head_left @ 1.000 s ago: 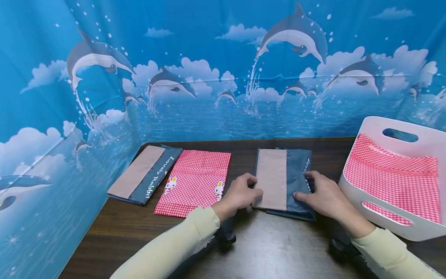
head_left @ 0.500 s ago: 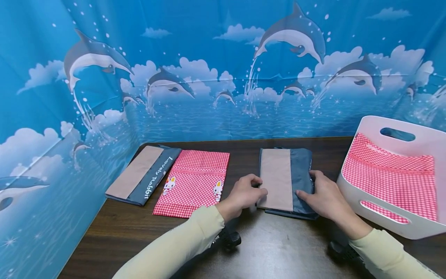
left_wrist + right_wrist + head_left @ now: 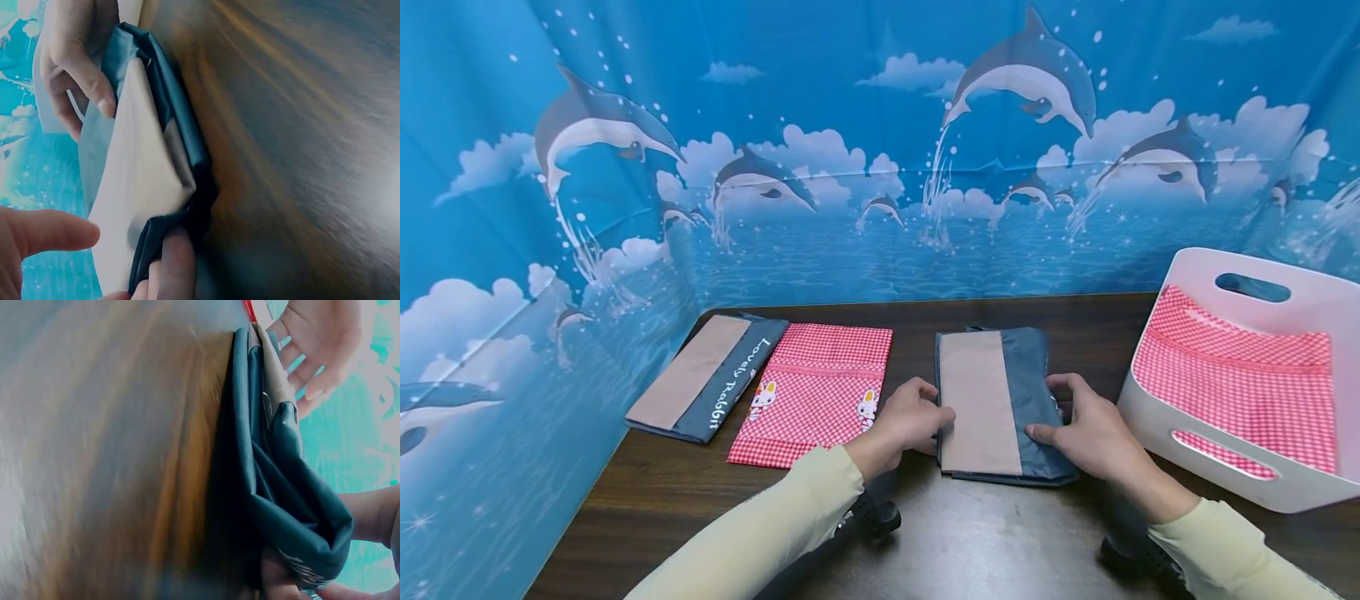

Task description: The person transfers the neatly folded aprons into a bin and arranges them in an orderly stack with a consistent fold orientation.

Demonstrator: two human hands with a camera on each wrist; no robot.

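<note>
A folded fabric piece [image 3: 977, 404], dark blue with a beige panel, lies flat on the brown table in the head view. At its left edge my left hand [image 3: 912, 423] curls its fingers round the layers; in the left wrist view the thumb [image 3: 59, 231] stands over the beige panel. My right hand [image 3: 1097, 432] grips the blue right side, thumb on top and fingers round the edge. The right wrist view shows loose blue folds [image 3: 300, 512] with partly hidden white lettering above the right fingers [image 3: 278, 575]. Fingertips under the fabric are hidden.
Left of my hands lie a red-checked folded fabric piece [image 3: 820, 375] with rabbit prints and a blue-and-beige one [image 3: 696, 375] lettered "Lovely Rabbit". A white bin [image 3: 1150, 425] with red-checked fabric [image 3: 1247, 375] stands at the right. A dolphin-printed curtain [image 3: 820, 250] hangs behind the table.
Both hands shifted the blue-and-beige fabric slightly right, then left and toward me. Its right side looks folded in further, and the white lettering there is mostly hidden from the head view now.
</note>
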